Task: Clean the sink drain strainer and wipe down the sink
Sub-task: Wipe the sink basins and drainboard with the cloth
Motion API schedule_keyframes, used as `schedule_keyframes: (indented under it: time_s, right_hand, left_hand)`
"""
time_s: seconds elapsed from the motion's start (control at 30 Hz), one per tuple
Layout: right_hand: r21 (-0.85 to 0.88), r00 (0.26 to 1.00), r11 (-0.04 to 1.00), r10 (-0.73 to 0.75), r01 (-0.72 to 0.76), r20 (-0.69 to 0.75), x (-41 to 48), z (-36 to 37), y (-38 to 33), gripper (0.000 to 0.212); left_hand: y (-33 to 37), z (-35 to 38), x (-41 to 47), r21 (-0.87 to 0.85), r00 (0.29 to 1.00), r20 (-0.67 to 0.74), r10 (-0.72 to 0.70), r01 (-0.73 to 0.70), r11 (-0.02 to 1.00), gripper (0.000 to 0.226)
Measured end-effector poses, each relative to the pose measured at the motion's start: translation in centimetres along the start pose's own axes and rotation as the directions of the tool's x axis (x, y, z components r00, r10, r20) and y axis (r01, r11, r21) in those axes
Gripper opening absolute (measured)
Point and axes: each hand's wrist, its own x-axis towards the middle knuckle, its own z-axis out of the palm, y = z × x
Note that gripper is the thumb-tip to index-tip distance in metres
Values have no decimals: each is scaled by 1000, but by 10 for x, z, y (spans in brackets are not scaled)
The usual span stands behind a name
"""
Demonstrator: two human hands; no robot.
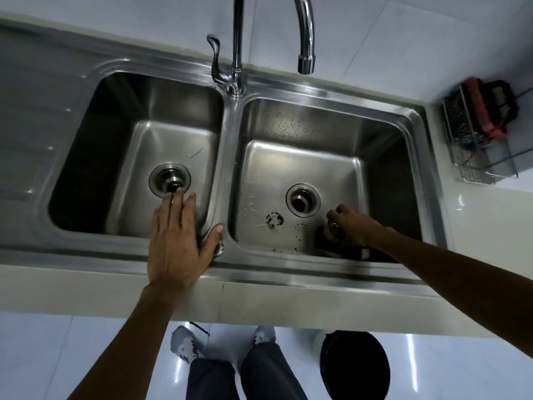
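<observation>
Now left hand [176, 241] flat, fingers straight, over sink rim [288, 272]; right hand [350, 226] grips strainer [333, 230] near right basin [311, 166] front wall, open drain [302, 200] beside; strainer tilt unclear.

Pale tiled wall [403, 30] behind the desk [476, 226], wire rack [473, 157] holding something red and black at the desk's right end, glossy white floor [43, 356] below the desk's front edge, streaked with reflected light, round black bin [354, 368] standing there.

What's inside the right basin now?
An open drain with no strainer seated, food scraps on the floor, and the right hand gripping a metal strainer. The hand covers most of it; the drain's depth is dark.
</observation>
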Motion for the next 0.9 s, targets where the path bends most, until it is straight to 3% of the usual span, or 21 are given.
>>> schedule_keyframes:
  time_s: [0.27, 0.63, 0.8, 0.9]
  right_hand:
    - [-154, 995, 983, -94, 98, 33, 0, 24, 8, 59]
    - [-164, 997, 984, -64, 71, 49, 4, 28, 8, 51]
    - [-198, 984, 967, -138, 158, 114, 0, 26, 7, 63]
    - [-176, 987, 977, -98, 121, 129, -1, 22, 6, 61]
  left_hand:
    - [0, 0, 0, 4, 999, -30, -36, 36, 999, 82]
    - [1, -1, -1, 9, 998, -29, -54, 54, 999, 83]
    - [3, -3, -1, 1, 998, -38, -55, 55, 998, 83]
    - [1, -10, -3, -24, 992, -72, -99, 97, 995, 85]
